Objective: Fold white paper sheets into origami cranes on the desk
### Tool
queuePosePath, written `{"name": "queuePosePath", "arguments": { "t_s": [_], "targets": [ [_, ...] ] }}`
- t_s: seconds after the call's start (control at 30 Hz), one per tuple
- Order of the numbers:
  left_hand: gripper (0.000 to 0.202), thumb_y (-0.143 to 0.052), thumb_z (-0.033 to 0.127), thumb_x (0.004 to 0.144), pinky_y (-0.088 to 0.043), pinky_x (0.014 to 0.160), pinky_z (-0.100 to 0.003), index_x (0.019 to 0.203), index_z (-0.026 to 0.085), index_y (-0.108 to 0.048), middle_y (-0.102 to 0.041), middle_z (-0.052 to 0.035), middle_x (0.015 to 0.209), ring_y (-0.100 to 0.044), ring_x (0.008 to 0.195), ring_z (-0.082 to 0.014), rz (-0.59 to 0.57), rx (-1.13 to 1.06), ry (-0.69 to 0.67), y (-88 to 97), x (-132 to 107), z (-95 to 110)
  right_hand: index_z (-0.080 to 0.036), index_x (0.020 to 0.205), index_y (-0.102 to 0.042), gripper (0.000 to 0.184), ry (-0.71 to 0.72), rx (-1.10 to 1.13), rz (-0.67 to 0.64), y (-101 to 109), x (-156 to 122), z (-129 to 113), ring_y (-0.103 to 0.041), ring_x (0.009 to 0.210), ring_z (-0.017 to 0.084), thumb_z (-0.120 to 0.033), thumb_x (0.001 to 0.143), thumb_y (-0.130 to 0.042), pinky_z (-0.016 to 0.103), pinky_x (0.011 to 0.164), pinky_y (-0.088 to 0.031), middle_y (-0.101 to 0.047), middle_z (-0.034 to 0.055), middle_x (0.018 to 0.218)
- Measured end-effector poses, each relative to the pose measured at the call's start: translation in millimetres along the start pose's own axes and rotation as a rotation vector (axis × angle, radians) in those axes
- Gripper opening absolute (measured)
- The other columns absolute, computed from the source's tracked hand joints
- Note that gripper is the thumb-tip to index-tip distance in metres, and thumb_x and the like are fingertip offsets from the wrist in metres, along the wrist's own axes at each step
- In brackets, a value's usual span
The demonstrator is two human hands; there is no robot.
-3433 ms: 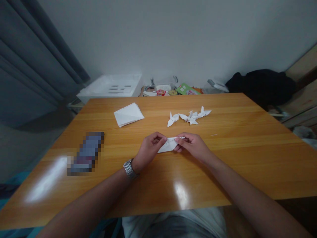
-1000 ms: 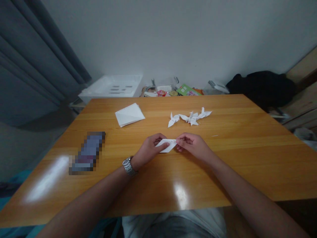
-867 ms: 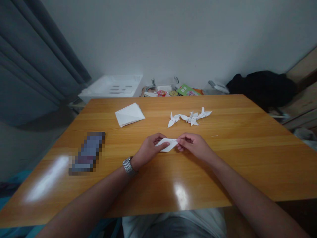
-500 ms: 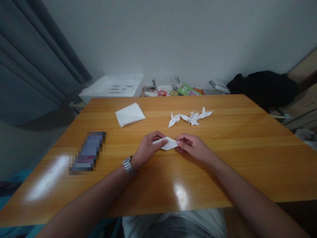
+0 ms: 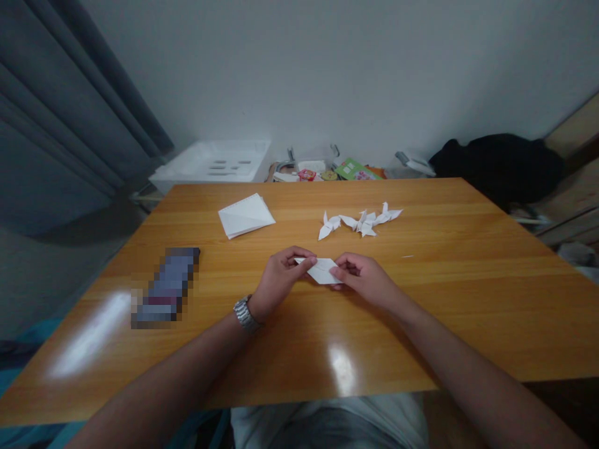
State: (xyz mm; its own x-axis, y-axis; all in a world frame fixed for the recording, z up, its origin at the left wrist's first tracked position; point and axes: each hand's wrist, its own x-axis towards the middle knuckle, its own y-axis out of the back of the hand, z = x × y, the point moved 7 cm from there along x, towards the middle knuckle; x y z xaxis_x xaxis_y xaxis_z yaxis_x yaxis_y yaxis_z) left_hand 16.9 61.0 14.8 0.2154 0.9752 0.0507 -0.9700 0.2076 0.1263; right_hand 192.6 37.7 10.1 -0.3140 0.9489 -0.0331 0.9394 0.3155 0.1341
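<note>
A small folded piece of white paper [image 5: 322,272] is stretched between my two hands, just above the wooden table [image 5: 468,293]. My left hand [image 5: 284,274], with a metal watch on the wrist, pinches its left corner between thumb and fingers. At the other end, my right hand [image 5: 362,275] grips the right side, thumb on top and fingers beneath. Beyond them lie several folded paper cranes [image 5: 364,223] in a loose row. A stack of white paper sheets [image 5: 246,216] rests farther left.
On the left of the table lies a blurred-out phone [image 5: 171,284]. A thin white scrap [image 5: 407,256] sits right of my hands. Past the far edge stand a white plastic tray [image 5: 210,159], a green booklet [image 5: 356,169] and a black cloth bundle [image 5: 498,165].
The folded paper has turned and shifted slightly right, now showing a slanted four-sided outline. My right thumb has moved further onto it, and my left thumb has drawn toward its upper left corner.
</note>
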Motion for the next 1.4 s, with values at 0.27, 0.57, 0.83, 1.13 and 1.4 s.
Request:
{"name": "queuePosePath", "arguments": {
  "t_s": [0.27,0.57,0.83,1.13,1.4],
  "targets": [
    [0.035,-0.075,0.047,0.08,-0.055,0.071,-0.027,0.093,0.015,-0.072,-0.076,-0.007,0.091,-0.069,0.079,-0.0186,0.01,0.013,-0.001,0.6,-1,1,-0.018,0.087,-0.063,0.033,-0.021,0.018,-0.021,-3,-1,1,-0.063,0.073,0.017,-0.051,0.084,-0.069,0.028,0.068,-0.051,-0.067,0.0026,0.083],
    [0.034,-0.07,0.047,0.084,-0.052,0.066,-0.024,0.093,0.015,-0.072,-0.075,-0.0071,0.091,-0.068,0.079,-0.0174,-0.093,0.096,-0.037,-7.5,-5,4,-0.017,0.085,-0.068,0.036,0.072,-0.231,-0.027,-3,-3,-9,-0.055,0.071,0.016,-0.05,0.093,-0.057,0.026,0.064,-0.041,-0.064,0.0016,0.076],
    [0.047,-0.059,0.048,0.093,-0.055,0.068,-0.025,0.128,0.017,-0.057,-0.069,-0.0029,0.079,-0.067,0.072,-0.0153,-0.174,-0.051,0.002,-9.8,-7,6,-0.018,0.08,-0.067,0.036,0.052,-0.224,0.009,0,-1,-7,-0.049,0.063,0.014,-0.05,0.091,-0.058,0.026,0.058,-0.037,-0.061,0.0002,0.071],
    [0.045,-0.052,0.051,0.096,-0.059,0.084,-0.034,0.125,0.017,-0.058,-0.067,-0.0055,0.093,-0.069,0.087,-0.0177,-0.157,-0.134,0.015,-12.7,-7,4,-0.018,0.084,-0.07,0.033,0.058,-0.288,0.064,6,1,-5,-0.052,0.063,0.015,-0.049,0.09,-0.06,0.026,0.058,-0.037,-0.064,0.0011,0.072],
    [0.033,-0.066,0.047,0.087,-0.055,0.064,-0.025,0.095,0.015,-0.07,-0.072,-0.0061,0.09,-0.067,0.074,-0.0165,-0.179,0.136,-0.026,-15.7,-5,1,-0.017,0.083,-0.071,0.034,0.055,-0.293,0.035,3,1,-4,-0.059,0.072,0.018,-0.048,0.091,-0.06,0.028,0.065,-0.043,-0.069,0.0035,0.078]
  ]
}}
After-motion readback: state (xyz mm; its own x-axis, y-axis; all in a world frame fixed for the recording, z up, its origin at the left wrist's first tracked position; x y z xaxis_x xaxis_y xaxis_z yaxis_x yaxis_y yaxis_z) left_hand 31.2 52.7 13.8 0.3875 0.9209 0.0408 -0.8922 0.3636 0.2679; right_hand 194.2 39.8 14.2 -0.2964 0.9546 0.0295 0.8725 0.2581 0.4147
